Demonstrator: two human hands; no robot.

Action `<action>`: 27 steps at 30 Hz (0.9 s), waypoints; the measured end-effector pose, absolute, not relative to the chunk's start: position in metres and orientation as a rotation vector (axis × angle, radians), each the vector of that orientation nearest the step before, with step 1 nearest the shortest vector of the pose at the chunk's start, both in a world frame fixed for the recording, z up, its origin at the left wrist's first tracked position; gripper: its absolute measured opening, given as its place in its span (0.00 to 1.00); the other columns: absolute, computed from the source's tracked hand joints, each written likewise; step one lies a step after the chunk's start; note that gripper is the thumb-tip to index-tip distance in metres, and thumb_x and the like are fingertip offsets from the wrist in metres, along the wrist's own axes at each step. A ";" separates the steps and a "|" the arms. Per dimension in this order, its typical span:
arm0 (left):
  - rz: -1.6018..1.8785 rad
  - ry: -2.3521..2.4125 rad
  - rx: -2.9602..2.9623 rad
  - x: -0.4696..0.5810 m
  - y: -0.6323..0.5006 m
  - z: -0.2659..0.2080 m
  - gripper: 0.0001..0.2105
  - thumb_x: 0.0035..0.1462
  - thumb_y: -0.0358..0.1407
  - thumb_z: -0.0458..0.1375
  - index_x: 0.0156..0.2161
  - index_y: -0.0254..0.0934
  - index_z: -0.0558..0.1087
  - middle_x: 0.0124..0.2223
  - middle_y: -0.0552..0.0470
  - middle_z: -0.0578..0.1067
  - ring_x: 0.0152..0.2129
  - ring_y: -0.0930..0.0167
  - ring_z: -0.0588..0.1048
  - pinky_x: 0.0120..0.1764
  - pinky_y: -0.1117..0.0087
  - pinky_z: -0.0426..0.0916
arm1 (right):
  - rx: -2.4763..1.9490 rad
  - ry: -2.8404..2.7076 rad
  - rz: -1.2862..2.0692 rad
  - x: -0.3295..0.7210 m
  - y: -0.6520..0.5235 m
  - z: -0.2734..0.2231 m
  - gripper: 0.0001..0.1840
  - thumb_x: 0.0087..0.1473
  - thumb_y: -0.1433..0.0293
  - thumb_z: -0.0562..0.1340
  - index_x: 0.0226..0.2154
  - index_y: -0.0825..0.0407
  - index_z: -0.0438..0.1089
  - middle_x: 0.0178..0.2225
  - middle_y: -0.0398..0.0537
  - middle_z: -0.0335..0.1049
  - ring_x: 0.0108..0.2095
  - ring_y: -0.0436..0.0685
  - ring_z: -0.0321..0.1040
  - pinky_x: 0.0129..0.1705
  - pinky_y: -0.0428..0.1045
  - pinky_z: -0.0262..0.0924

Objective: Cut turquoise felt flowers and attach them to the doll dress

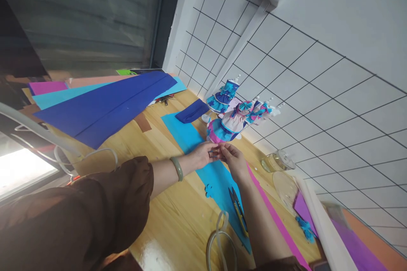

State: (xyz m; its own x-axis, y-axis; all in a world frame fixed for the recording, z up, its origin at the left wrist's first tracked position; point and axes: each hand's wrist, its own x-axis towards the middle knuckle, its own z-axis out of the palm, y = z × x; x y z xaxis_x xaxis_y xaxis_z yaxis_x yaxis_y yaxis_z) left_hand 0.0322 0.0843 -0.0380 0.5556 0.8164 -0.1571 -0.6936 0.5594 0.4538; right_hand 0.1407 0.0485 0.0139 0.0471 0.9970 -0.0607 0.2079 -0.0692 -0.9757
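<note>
In the head view my left hand (pixel 205 155), with a green bangle (pixel 176 169) on its wrist, meets my right hand (pixel 234 160) over a light-blue strip (pixel 219 180). Fingertips of both hands are pinched together; what lies between them is too small to make out. Just beyond them stands a miniature dress (pixel 233 122) with a pale top layer and a blue and pink skirt. Whether my fingers touch its pink hem I cannot tell. Scissors (pixel 238 211) with yellow and black handles rest on the strip near my right forearm, and a small blue flower-shaped cutout (pixel 208 190) lies beside the strip.
Another blue miniature dress (pixel 224 95) stands by the white grid panel (pixel 305 80). Dark-blue sheets (pixel 108 106) are stacked at left. A glass jar (pixel 278 161), a magenta strip (pixel 273 211) and a roll of pale ribbon (pixel 219 247) are on the wooden table (pixel 178 216).
</note>
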 end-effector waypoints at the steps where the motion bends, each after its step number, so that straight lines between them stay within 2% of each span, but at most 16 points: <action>1: 0.919 0.369 0.370 0.032 0.084 -0.038 0.04 0.48 0.28 0.55 0.32 0.32 0.70 0.28 0.49 0.72 0.24 0.73 0.71 0.32 0.68 0.66 | -1.432 -1.302 1.123 0.141 0.048 0.014 0.18 0.42 0.58 0.63 0.32 0.53 0.69 0.26 0.44 0.68 0.23 0.48 0.63 0.27 0.46 0.56; 9: 0.934 0.329 0.383 0.031 0.085 -0.040 0.03 0.48 0.27 0.56 0.32 0.32 0.70 0.29 0.48 0.73 0.26 0.73 0.72 0.33 0.70 0.67 | -1.465 -1.376 1.030 0.145 0.049 0.010 0.18 0.44 0.56 0.61 0.33 0.53 0.71 0.26 0.46 0.71 0.24 0.51 0.64 0.28 0.47 0.57; 15: 0.953 0.303 0.375 0.032 0.085 -0.042 0.04 0.48 0.27 0.57 0.32 0.32 0.70 0.32 0.47 0.73 0.29 0.72 0.73 0.36 0.67 0.67 | -1.511 -1.618 0.646 0.150 0.048 0.005 0.19 0.48 0.59 0.58 0.40 0.50 0.72 0.36 0.51 0.72 0.37 0.60 0.65 0.38 0.53 0.57; 19: 0.947 0.325 0.369 0.033 0.086 -0.044 0.04 0.47 0.27 0.57 0.32 0.32 0.69 0.31 0.48 0.73 0.27 0.72 0.72 0.32 0.70 0.67 | -1.532 -1.863 0.395 0.151 0.044 0.005 0.18 0.52 0.62 0.55 0.44 0.48 0.70 0.34 0.52 0.69 0.33 0.60 0.65 0.36 0.53 0.57; 23: 0.947 0.338 0.359 0.033 0.087 -0.045 0.03 0.47 0.28 0.57 0.31 0.32 0.69 0.32 0.47 0.73 0.28 0.73 0.72 0.30 0.72 0.66 | -1.649 -2.138 0.012 0.149 0.038 0.008 0.20 0.54 0.68 0.51 0.49 0.49 0.65 0.38 0.56 0.67 0.35 0.62 0.64 0.37 0.55 0.54; 25: 0.941 0.339 0.361 0.033 0.087 -0.045 0.04 0.47 0.28 0.57 0.31 0.32 0.69 0.32 0.46 0.73 0.28 0.72 0.72 0.30 0.73 0.66 | -1.664 -2.155 -0.050 0.148 0.037 0.009 0.20 0.54 0.68 0.51 0.50 0.49 0.65 0.38 0.57 0.67 0.34 0.61 0.64 0.36 0.55 0.55; 27: 0.932 0.344 0.364 0.033 0.087 -0.044 0.05 0.46 0.28 0.58 0.32 0.31 0.69 0.31 0.46 0.73 0.28 0.72 0.72 0.30 0.72 0.66 | -1.623 -2.097 0.024 0.147 0.036 0.009 0.20 0.55 0.68 0.50 0.49 0.49 0.66 0.36 0.55 0.67 0.33 0.59 0.65 0.34 0.53 0.56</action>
State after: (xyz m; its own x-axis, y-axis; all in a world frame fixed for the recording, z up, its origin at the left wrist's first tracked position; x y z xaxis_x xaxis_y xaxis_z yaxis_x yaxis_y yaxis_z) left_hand 0.0334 0.0868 -0.0441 0.5504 0.8249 -0.1290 -0.7108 0.5440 0.4459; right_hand 0.1468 0.0363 0.0086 -0.1772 0.9155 0.3612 0.9069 0.2944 -0.3014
